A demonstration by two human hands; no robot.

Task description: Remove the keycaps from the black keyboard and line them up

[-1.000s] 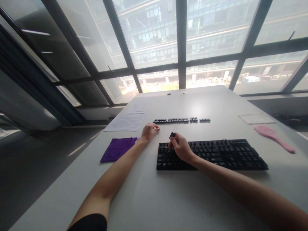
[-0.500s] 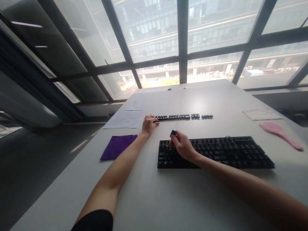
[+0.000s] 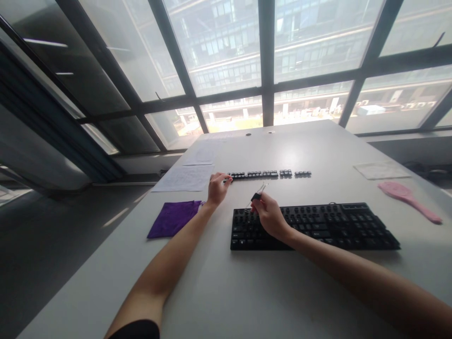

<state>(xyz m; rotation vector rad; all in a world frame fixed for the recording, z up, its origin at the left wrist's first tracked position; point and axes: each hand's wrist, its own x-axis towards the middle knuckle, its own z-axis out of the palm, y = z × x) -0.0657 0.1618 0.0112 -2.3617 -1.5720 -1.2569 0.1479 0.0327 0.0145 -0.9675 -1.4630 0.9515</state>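
My left hand (image 3: 218, 188) is at the left end of a row of loose black keycaps (image 3: 263, 174), its fingertips closed on a small dark keycap there. My right hand (image 3: 271, 214) grips a wire keycap puller (image 3: 257, 196) by its black middle. Thin wire loops stick out from both ends of the puller, and the lower one hangs over the upper left part of a black keyboard (image 3: 318, 226). Part of the keyboard's left half is hidden behind my right hand.
A purple cloth pouch (image 3: 173, 219) lies left of my left forearm, with paper sheets (image 3: 183, 178) beyond it. To the right are a pink hairbrush (image 3: 406, 195) and a flat pale packet (image 3: 381, 170). The white table (image 3: 212, 292) reaches to the windows.
The puller in my right hand has tilted, with its upper wires leaning further right. My left hand stays at the row's end with its fingers slightly shifted. The view has moved slightly.
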